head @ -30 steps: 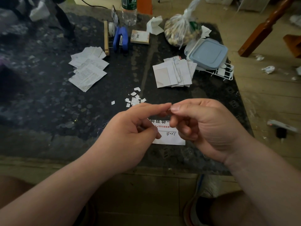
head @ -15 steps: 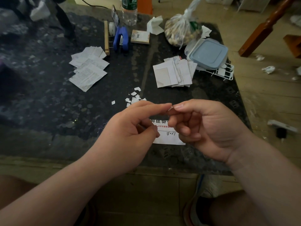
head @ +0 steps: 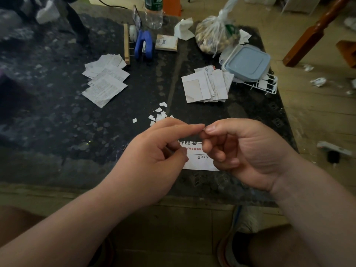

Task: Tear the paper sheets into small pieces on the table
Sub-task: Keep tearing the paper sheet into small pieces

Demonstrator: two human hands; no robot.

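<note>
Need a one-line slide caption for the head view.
Over a dark table, left hand and right hand meet fingertip to fingertip above a printed sheet, torn scraps just beyond.

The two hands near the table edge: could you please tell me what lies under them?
A white printed sheet lies on the table under the left hand and right hand. Its middle strip with handwriting shows; both ends and most of its top are covered.
</note>
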